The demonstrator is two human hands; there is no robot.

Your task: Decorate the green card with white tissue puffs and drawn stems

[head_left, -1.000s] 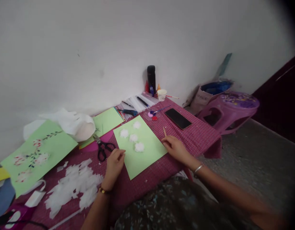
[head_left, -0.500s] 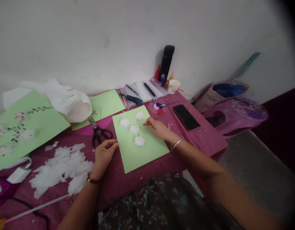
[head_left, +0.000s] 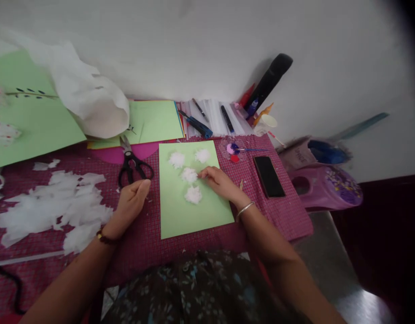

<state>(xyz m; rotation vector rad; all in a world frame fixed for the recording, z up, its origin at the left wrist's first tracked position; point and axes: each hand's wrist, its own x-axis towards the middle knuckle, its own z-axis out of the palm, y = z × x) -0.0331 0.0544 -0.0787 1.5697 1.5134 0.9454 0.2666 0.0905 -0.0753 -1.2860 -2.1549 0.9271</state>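
Observation:
A sheet of light green paper lies in front of me, bearing several fluffy white tissue-paper flowers. My right hand reaches over its right side. Its bent fingertips are pressed together at the right edge of the central tissue-paper flower. My left hand rests to the left of the sheet, fingers curled in and thumb on top; what is in it, if anything, is hidden. Just beyond that hand lie black-handled scissors. A pile of torn white tissue paper spreads to its left.
Paint blobs with a brush and a phone lie right of the sheet. Behind are a blue cutter, pens, paint bottles, a paper cup and a crumpled white roll. A pink plastic stool stands beyond the table's right edge.
The head view has shifted. My right hand has moved from beside the upper right flower to the central one. My left hand has drawn away from the sheet's left edge and curled up.

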